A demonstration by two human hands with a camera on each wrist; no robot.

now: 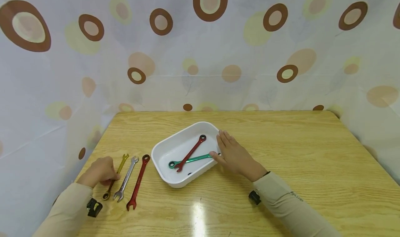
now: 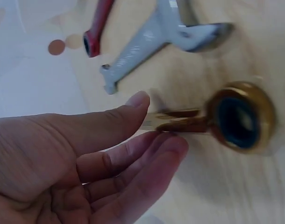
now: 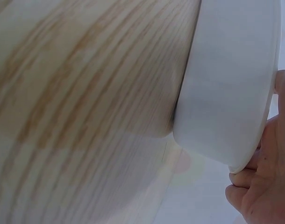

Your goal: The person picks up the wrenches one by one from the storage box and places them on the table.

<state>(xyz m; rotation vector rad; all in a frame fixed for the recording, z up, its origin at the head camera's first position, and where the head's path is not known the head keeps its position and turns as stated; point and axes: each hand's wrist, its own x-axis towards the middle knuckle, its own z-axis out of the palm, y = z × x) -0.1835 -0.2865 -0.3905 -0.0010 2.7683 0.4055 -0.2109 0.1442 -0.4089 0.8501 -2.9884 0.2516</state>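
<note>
My left hand (image 1: 101,171) pinches a gold combination wrench (image 2: 184,123) between thumb and fingers at the table's left side. Its ring end (image 1: 106,196) points toward me, the open end away. Just right of it lie a silver wrench (image 1: 126,178) and a red wrench (image 1: 139,181), roughly parallel. My right hand (image 1: 235,157) rests on the right end of a white plastic tray (image 1: 182,145), fingers straight along the rim and thumb over the near side. Inside the tray, a second red wrench (image 1: 191,152) crosses over a green wrench (image 1: 200,157).
Everything lies on a wood-grain table (image 1: 297,143). A patterned cloth (image 1: 231,49) hangs behind and at the sides. Black camera mounts (image 1: 94,208) hang beneath both wrists, close to the tabletop.
</note>
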